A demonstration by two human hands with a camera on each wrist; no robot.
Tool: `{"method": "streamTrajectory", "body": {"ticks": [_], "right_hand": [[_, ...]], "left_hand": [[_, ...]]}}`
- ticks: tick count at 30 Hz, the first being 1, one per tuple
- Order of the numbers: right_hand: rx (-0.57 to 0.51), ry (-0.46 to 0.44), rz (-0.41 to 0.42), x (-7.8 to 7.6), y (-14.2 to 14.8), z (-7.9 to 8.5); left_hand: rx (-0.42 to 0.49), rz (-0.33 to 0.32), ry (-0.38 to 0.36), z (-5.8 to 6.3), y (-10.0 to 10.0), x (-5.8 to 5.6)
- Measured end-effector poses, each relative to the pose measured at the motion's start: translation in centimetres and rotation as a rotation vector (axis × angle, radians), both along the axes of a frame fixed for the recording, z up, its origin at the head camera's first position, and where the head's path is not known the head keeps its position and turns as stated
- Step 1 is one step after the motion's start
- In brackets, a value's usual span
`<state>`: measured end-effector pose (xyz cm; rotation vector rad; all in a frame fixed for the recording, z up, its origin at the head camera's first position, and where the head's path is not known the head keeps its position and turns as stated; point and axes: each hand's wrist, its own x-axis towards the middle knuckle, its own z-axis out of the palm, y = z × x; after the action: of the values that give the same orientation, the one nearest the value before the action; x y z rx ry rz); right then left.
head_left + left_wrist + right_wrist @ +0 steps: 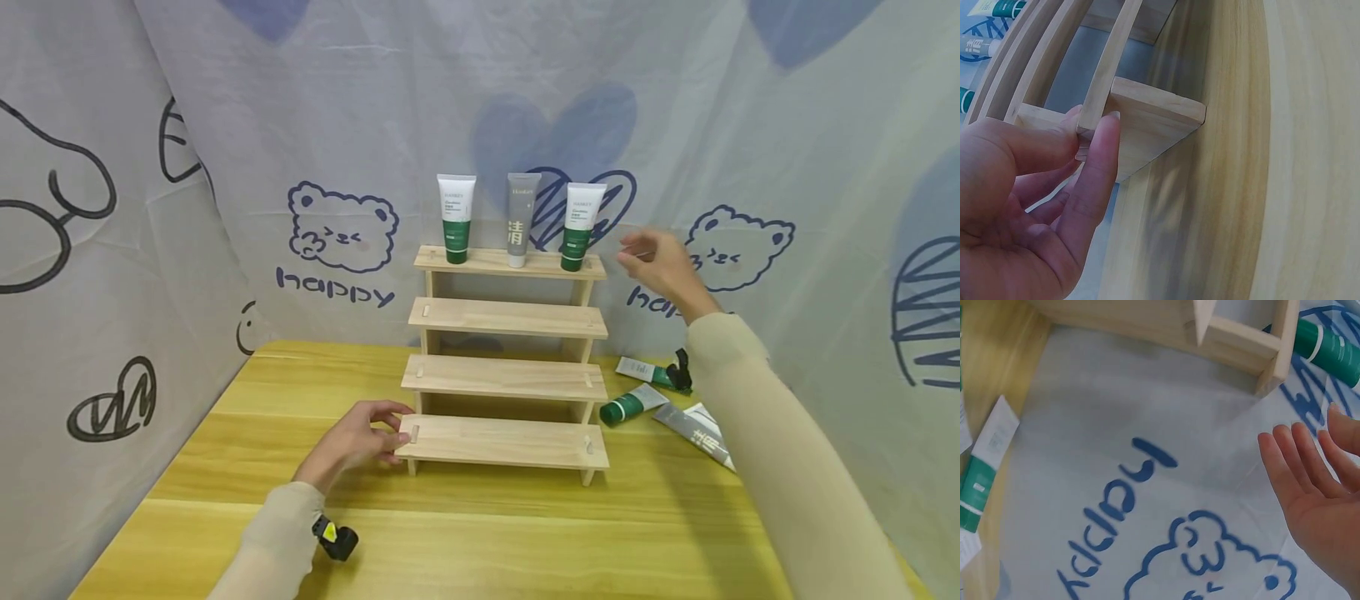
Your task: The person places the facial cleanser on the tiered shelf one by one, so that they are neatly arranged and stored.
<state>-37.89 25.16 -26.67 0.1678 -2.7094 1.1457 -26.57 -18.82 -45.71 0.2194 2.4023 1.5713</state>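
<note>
A tiered wooden rack stands on the table. My left hand pinches the left end of its lowest shelf between thumb and fingers, as the left wrist view shows close up. Three tubes stand cap-down on the top shelf: a white and green tube at the left, a grey tube in the middle, another white and green tube at the right. To the right of that last tube, my right hand hovers with nothing in it, its fingers apart from the tube in the right wrist view.
Several tubes lie on the table right of the rack, among them a white and green tube and a grey tube. My right forearm partly covers them. A printed cloth hangs behind and at both sides of the wooden table.
</note>
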Motion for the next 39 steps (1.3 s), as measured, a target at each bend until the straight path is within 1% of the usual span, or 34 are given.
{"method": "streamTrajectory", "body": {"ticks": [5, 10, 13, 20, 25, 28, 32, 35, 39], "right_hand": [[0.03, -0.04, -0.012, 0.3, 1.2, -1.0], [0.094, -0.12, -0.008, 0.3, 2.2, -2.3], [0.112, -0.165, 0.017, 0.3, 2.8, -3.2], [0.148, -0.233, 0.067, 0.7, 3.9, -5.2], [0.153, -0.328, 0.083, 1.0, 4.6, -6.8], [0.167, -0.369, 0.118, 1.3, 5.1, -7.9], [0.191, -0.385, 0.176, 1.7, 5.8, -9.3], [0.198, -0.407, 0.185, 1.8, 6.1, -10.2], [0.19, -0.44, 0.164, 1.9, 6.4, -11.3]], "left_hand": [[-0.006, 0.0, 0.0, 0.1, 0.0, 0.1], [-0.01, -0.002, 0.001, 0.2, 0.0, 0.2], [-0.012, -0.002, 0.002, 0.3, 0.0, 0.2], [-0.01, -0.003, 0.006, 0.3, 0.1, 0.1], [0.0, -0.005, 0.003, 0.2, 0.0, 0.1], [0.006, -0.007, 0.0, 0.2, 0.0, 0.1], [0.002, -0.004, 0.0, 0.2, 0.0, 0.3], [-0.002, -0.002, 0.001, 0.3, 0.1, 0.3], [-0.01, 0.001, 0.006, 0.3, 0.1, 0.3]]}}
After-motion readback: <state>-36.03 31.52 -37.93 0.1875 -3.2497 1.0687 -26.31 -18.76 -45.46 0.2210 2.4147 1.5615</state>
